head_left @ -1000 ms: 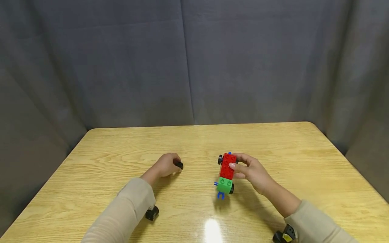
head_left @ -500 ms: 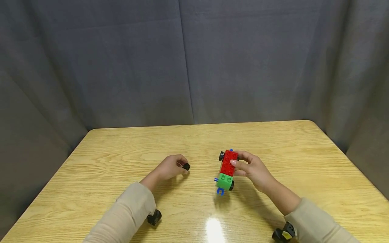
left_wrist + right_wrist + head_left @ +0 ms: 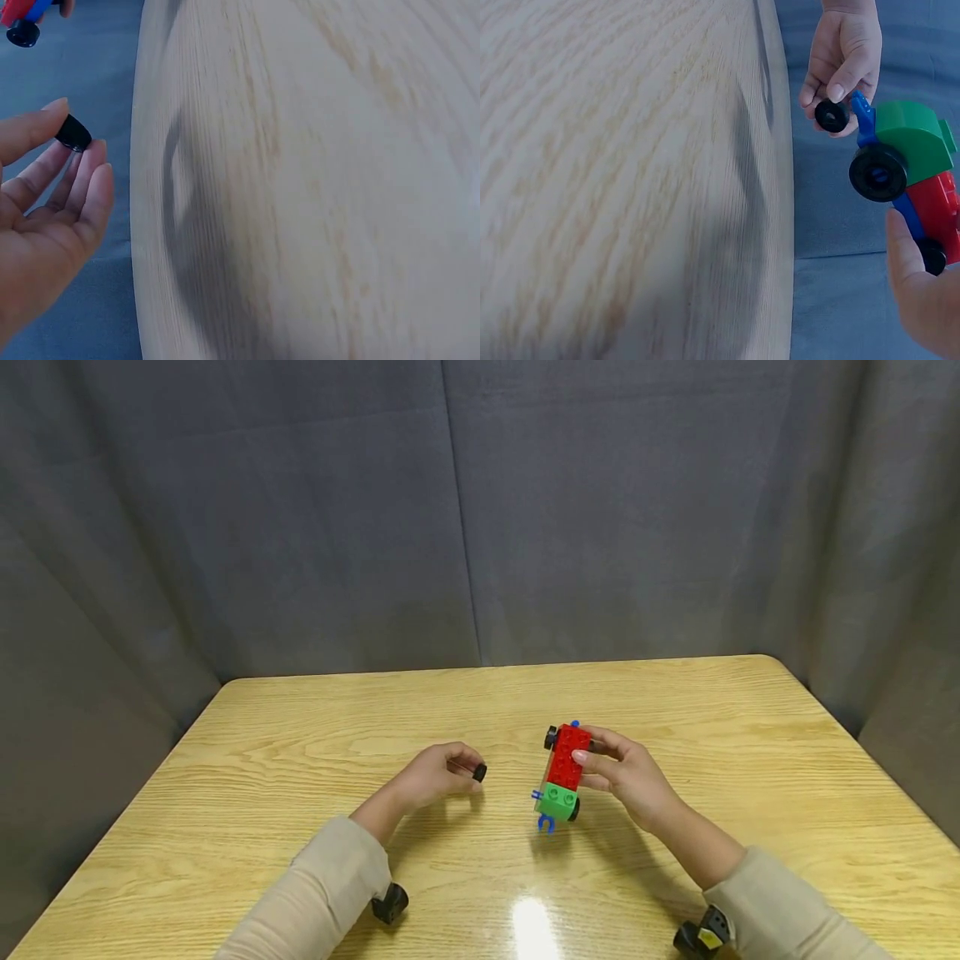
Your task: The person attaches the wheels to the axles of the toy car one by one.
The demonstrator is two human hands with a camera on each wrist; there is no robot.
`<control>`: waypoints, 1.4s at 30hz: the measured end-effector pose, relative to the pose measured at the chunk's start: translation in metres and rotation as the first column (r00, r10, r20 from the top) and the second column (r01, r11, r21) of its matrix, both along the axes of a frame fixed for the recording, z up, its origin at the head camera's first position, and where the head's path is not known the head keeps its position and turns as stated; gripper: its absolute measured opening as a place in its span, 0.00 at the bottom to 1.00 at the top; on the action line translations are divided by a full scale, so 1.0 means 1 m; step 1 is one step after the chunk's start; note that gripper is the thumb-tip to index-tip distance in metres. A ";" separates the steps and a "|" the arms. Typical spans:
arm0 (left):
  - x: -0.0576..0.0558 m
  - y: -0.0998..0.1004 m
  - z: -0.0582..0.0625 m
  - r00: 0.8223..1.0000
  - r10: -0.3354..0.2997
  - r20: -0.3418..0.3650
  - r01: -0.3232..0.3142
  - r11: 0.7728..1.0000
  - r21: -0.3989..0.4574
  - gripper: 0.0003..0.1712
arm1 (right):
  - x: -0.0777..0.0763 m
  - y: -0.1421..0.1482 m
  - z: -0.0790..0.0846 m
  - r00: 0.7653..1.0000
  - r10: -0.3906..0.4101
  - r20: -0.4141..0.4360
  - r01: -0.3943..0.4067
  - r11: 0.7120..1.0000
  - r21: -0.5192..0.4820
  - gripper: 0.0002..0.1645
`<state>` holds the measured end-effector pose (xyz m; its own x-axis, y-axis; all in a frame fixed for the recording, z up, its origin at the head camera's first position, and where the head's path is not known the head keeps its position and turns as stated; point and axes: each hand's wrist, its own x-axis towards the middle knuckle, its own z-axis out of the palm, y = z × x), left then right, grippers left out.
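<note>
My left hand (image 3: 435, 779) pinches a small black toy wheel (image 3: 73, 133) between thumb and fingertips, above the table. To its right, my right hand (image 3: 633, 781) grips a toy car (image 3: 566, 767) by its red end, thumb on top of the studs. The car has red and green studded bricks (image 3: 911, 135) on a blue base with a blue hook at the green end. Black wheels (image 3: 877, 172) are fitted on it; on its left side in the head view, a bare blue axle stub (image 3: 537, 795) sticks out by the green brick. A gap separates wheel and car.
Both hands are over a wooden table (image 3: 300, 718). A grey curtain (image 3: 337, 527) hangs behind it and at the sides. Black wrist cameras (image 3: 390, 903) are strapped under both sleeves.
The left hand has moved right and slightly up with the wheel, closer to the car. The right hand and the car have shifted slightly up and to the right.
</note>
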<state>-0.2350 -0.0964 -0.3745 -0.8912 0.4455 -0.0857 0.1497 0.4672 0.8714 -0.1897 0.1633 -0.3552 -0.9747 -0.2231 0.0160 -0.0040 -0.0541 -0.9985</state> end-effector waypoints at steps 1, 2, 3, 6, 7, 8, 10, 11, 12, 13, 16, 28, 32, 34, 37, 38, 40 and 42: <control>0.001 0.000 0.000 1.000 -0.002 0.006 0.002 1.000 0.015 0.17 | 0.000 0.000 0.000 1.000 -0.003 0.002 0.003 1.000 -0.005 0.32; 0.001 0.001 0.001 1.000 -0.003 0.018 0.002 0.999 0.032 0.17 | 0.000 0.000 0.000 1.000 -0.006 0.004 0.006 1.000 -0.010 0.32; 0.002 0.001 0.001 1.000 -0.005 0.029 0.003 0.999 0.047 0.17 | 0.000 0.000 -0.001 1.000 -0.006 0.006 0.006 1.000 -0.016 0.32; 0.004 0.003 0.002 0.998 -0.011 0.064 0.005 0.996 0.091 0.17 | -0.001 0.000 -0.002 1.000 -0.001 0.006 0.001 1.000 -0.031 0.32; 0.005 0.003 0.002 0.997 -0.012 0.071 0.005 0.995 0.097 0.17 | -0.002 -0.001 -0.002 1.000 0.002 0.004 -0.002 0.999 -0.036 0.32; 0.006 0.003 0.003 0.997 -0.013 0.077 0.005 0.995 0.101 0.17 | -0.002 -0.001 -0.003 1.000 0.006 0.003 -0.006 0.999 -0.041 0.32; 0.007 0.003 0.003 0.996 -0.017 0.084 0.008 0.994 0.113 0.17 | -0.003 -0.002 -0.004 1.000 0.013 0.002 -0.013 0.999 -0.049 0.32; 0.008 0.004 0.003 0.996 -0.021 0.087 0.011 0.993 0.121 0.17 | -0.003 -0.003 -0.004 1.000 0.014 0.001 -0.014 0.999 -0.050 0.32; 0.009 0.004 0.004 0.996 -0.027 0.089 0.015 0.992 0.127 0.17 | -0.003 -0.003 -0.005 1.000 0.014 0.001 -0.014 0.999 -0.052 0.32; 0.010 0.005 0.004 0.995 -0.033 0.093 0.020 0.991 0.135 0.17 | -0.003 -0.003 -0.005 1.000 0.013 0.002 -0.013 0.999 -0.050 0.32; 0.011 0.007 0.004 0.993 -0.056 0.099 0.040 0.986 0.162 0.17 | -0.003 -0.004 -0.006 1.000 0.011 0.004 -0.010 0.999 -0.043 0.33; 0.016 0.015 0.005 0.989 -0.109 0.096 0.092 0.982 0.168 0.17 | -0.003 -0.006 -0.007 1.000 0.014 0.001 -0.014 0.999 -0.048 0.32; 0.021 0.019 0.011 0.987 -0.121 0.105 0.102 0.980 0.173 0.17 | -0.003 -0.006 -0.008 1.000 0.017 0.001 -0.017 0.999 -0.049 0.32; 0.023 0.021 0.014 0.986 -0.128 0.102 0.109 0.979 0.175 0.17 | -0.002 -0.006 -0.008 1.000 0.015 0.005 -0.015 0.999 -0.050 0.32; 0.022 0.024 0.011 0.986 -0.135 0.098 0.116 0.977 0.178 0.17 | -0.002 -0.007 -0.007 1.000 0.010 0.010 -0.009 0.999 -0.048 0.32; 0.021 0.024 0.008 0.986 -0.137 0.096 0.118 0.977 0.178 0.18 | -0.002 -0.007 -0.007 1.000 0.006 0.012 -0.006 0.999 -0.048 0.32; 0.021 0.026 0.007 0.986 -0.139 0.096 0.121 0.977 0.176 0.18 | -0.002 -0.008 -0.007 1.000 0.002 0.013 -0.001 0.999 -0.046 0.32; 0.020 0.027 0.004 0.985 -0.144 0.100 0.124 0.976 0.182 0.18 | -0.001 -0.008 -0.007 1.000 -0.002 0.011 0.002 0.999 -0.042 0.31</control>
